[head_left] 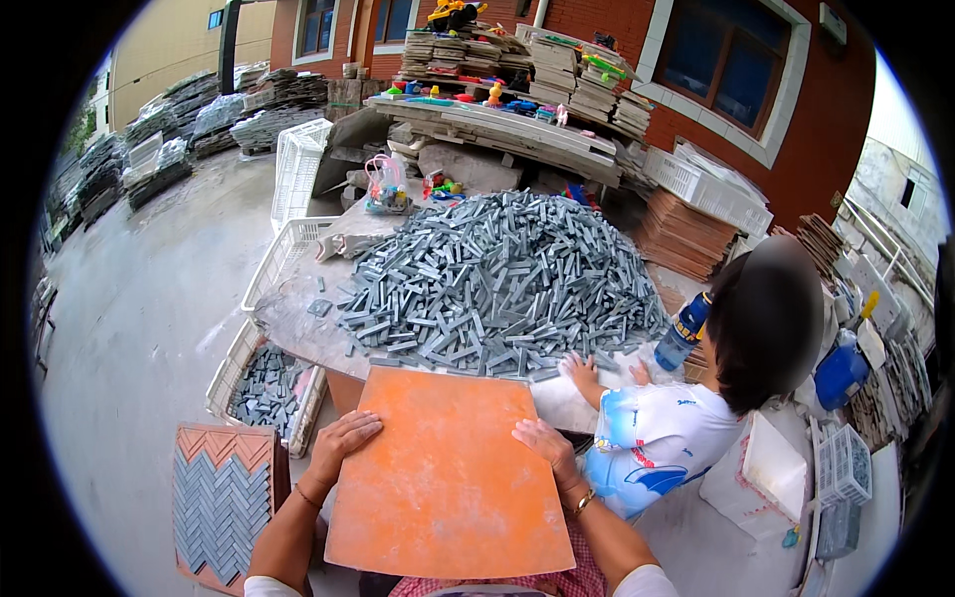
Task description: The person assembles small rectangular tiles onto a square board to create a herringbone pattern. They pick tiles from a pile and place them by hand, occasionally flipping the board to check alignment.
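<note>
A flat orange board point(448, 468), scuffed with pale dust, lies across the front of me, its far edge against the near side of the table. My left hand point(350, 433) grips its left edge, thumb underneath out of sight and fingers over the top. On the opposite edge my right hand point(542, 438) holds the board the same way. Just beyond it rises a big heap of small grey stone strips point(507, 279), spread over a stone-topped table point(298, 303). Some loose strips lie along the table's near edge.
At my right another person point(667, 428) rests both hands on the table beside a blue water bottle point(684, 333). A herringbone-patterned panel point(224, 502) lies at lower left, near a white crate point(239, 373) of strips. A white foam box point(761, 473) stands at right.
</note>
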